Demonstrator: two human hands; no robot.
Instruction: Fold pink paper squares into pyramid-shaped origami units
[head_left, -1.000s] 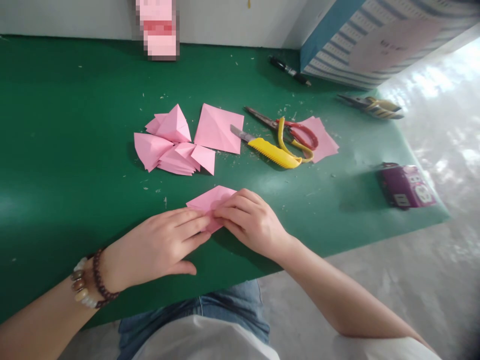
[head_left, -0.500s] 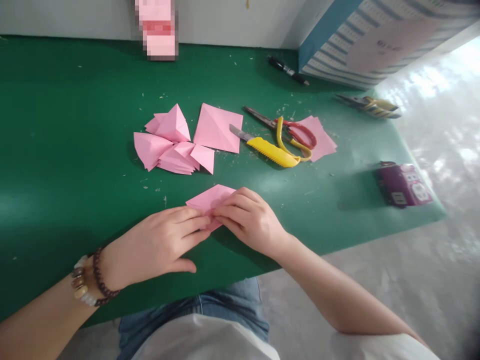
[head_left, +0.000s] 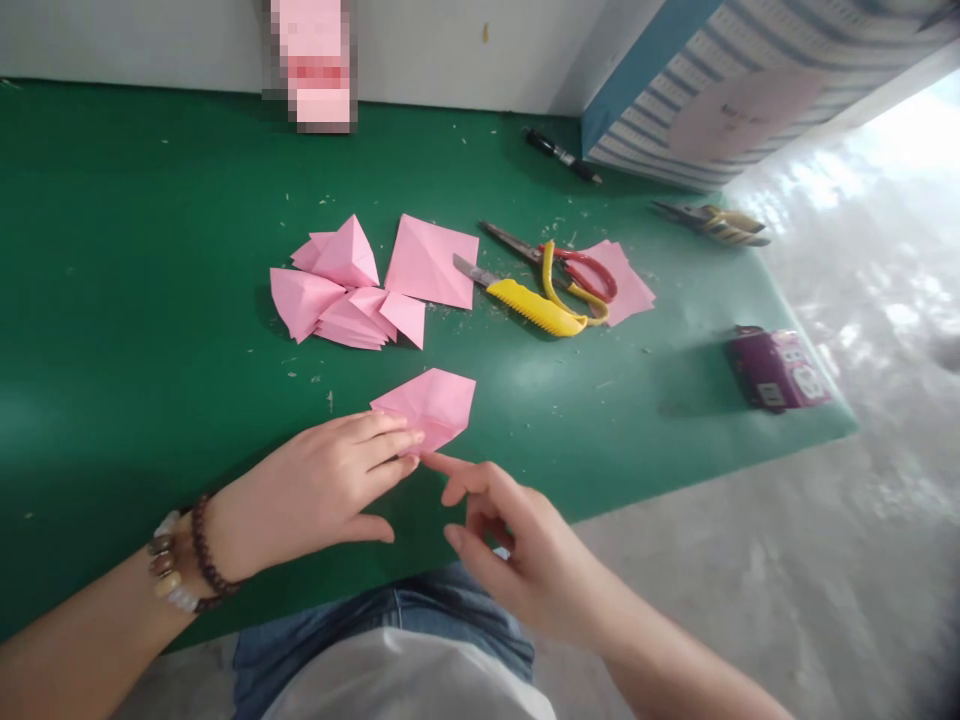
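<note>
A folded pink paper lies on the green table near its front edge. My left hand rests flat with its fingertips over the paper's lower left part, thumb apart. My right hand is lower right of the paper, its index finger stretched to the paper's bottom corner and its other fingers loosely curled, holding nothing. Behind them lie several folded pink pieces and a creased pink square. The tip of a yellow-handled knife overlaps the square's right side.
Red-and-yellow-handled scissors lie partly on more pink sheets. Farther off are a black pen, pliers, a striped box and a small purple box. The green table ends at the right.
My right hand has moved down and away from the paper's right side, uncovering it, and its index finger now points at the bottom corner. My left hand has stayed put. The view has shifted slightly.
</note>
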